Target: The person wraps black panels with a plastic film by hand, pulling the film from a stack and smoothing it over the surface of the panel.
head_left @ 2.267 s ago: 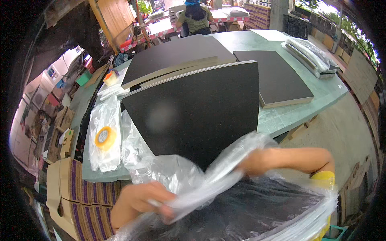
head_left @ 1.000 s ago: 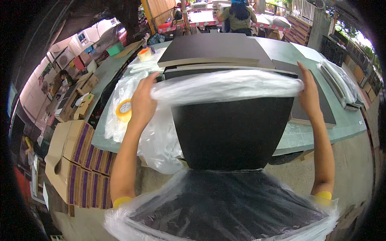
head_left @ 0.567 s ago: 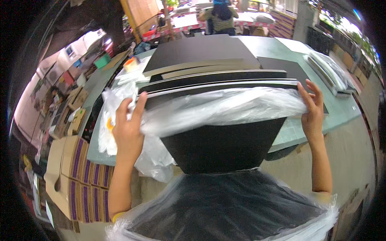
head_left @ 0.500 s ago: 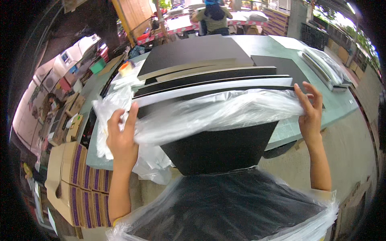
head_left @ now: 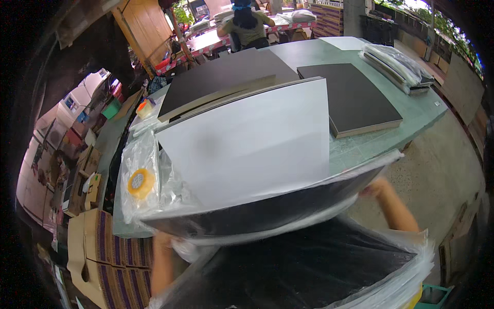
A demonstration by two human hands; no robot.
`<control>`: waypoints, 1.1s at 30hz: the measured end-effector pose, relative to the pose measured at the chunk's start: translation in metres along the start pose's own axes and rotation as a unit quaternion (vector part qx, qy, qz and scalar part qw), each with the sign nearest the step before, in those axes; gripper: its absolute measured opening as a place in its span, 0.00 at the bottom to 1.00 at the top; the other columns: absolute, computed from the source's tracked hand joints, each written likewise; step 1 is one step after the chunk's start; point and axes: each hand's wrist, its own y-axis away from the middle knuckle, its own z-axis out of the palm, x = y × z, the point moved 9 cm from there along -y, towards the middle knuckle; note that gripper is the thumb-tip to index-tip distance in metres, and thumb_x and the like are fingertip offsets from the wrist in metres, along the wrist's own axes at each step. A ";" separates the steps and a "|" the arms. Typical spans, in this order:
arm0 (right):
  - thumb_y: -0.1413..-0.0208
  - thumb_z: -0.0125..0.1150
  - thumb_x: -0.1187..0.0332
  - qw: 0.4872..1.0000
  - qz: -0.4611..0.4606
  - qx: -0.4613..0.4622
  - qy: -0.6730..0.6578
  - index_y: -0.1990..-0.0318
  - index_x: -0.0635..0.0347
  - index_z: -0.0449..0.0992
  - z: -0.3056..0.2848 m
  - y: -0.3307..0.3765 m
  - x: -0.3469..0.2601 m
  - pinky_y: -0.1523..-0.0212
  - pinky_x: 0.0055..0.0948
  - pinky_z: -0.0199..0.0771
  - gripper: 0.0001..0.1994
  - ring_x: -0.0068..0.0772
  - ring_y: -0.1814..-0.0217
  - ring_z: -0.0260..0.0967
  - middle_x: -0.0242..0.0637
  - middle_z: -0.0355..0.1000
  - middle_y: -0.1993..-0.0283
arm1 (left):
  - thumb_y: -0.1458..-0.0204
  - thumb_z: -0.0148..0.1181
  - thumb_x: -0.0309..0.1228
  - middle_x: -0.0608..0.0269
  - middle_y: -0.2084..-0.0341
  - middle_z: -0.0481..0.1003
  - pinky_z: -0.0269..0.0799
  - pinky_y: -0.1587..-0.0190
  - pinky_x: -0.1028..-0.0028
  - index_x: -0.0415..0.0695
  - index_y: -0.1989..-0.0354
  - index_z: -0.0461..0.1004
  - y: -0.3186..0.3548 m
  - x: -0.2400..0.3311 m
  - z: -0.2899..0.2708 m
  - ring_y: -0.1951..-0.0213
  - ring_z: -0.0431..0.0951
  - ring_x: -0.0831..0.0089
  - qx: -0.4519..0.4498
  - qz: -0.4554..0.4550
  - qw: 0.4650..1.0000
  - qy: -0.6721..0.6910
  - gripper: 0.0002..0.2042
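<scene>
A black board in a clear plastic bag [head_left: 288, 208] is held up tilted across in front of me, its right end higher. My right hand [head_left: 374, 188] is closed at the lower edge of its right end, slightly blurred. At the left end my left hand [head_left: 163, 242] holds it from below, its fingers mostly hidden behind the plastic. Just beyond, a large white sheet [head_left: 257, 139] stands leaning against a stack of dark boards [head_left: 221, 72] on the green table [head_left: 355, 154]. Closest to me spreads more black board under clear plastic [head_left: 309, 262].
A roll of tape [head_left: 140, 183] lies on crumpled plastic at the table's left, a second roll [head_left: 144, 108] behind it. Dark boards [head_left: 350, 95] and a plastic-wrapped stack [head_left: 396, 67] occupy the right. Cartons [head_left: 118, 247] stand at lower left. A person [head_left: 247, 26] works at the far table.
Both hands have come down and nearer to me, bringing the plastic and black board away from the stack. The white sheet's face is now exposed. My view has shifted to the right.
</scene>
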 end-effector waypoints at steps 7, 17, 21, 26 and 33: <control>0.63 0.59 0.68 0.976 0.182 -0.014 0.120 0.65 0.60 0.70 -0.014 -0.037 0.192 0.66 0.25 0.66 0.14 0.27 0.68 0.64 0.33 0.67 0.66 | 0.65 0.61 0.27 0.55 0.74 0.73 0.68 0.67 0.74 0.40 0.75 0.71 0.010 -0.207 -0.037 0.72 0.73 0.69 -0.147 -0.319 0.852 -0.387 0.08; 0.59 0.57 0.67 1.000 -0.022 0.017 -0.011 0.60 0.59 0.70 -0.048 -0.093 0.240 0.62 0.27 0.65 0.15 0.29 0.63 0.64 0.34 0.67 0.64 | 0.64 0.60 0.29 0.55 0.73 0.73 0.68 0.67 0.74 0.40 0.73 0.72 -0.031 -0.325 -0.162 0.71 0.73 0.69 -0.082 -0.365 0.667 -0.644 0.09; 0.57 0.56 0.65 0.996 0.030 0.034 -0.072 0.58 0.59 0.70 -0.036 -0.101 0.252 0.60 0.28 0.65 0.16 0.30 0.62 0.64 0.36 0.67 0.63 | 0.63 0.60 0.31 0.56 0.72 0.73 0.68 0.66 0.74 0.41 0.72 0.72 -0.034 -0.341 -0.172 0.71 0.73 0.69 -0.078 -0.373 0.658 -0.649 0.10; 0.51 0.51 0.60 0.970 0.219 0.101 -0.025 0.56 0.60 0.69 -0.002 -0.068 0.243 0.58 0.33 0.65 0.17 0.35 0.57 0.65 0.38 0.68 0.57 | 0.63 0.59 0.32 0.56 0.72 0.74 0.68 0.66 0.74 0.41 0.71 0.72 -0.020 -0.356 -0.176 0.70 0.73 0.69 -0.078 -0.379 0.660 -0.644 0.11; 0.52 0.52 0.56 0.968 0.231 0.088 0.030 0.56 0.61 0.69 -0.008 -0.075 0.240 0.60 0.33 0.66 0.20 0.34 0.59 0.66 0.39 0.68 0.58 | 0.62 0.59 0.34 0.56 0.71 0.74 0.68 0.66 0.74 0.41 0.69 0.72 -0.015 -0.375 -0.185 0.69 0.74 0.69 -0.080 -0.386 0.661 -0.638 0.12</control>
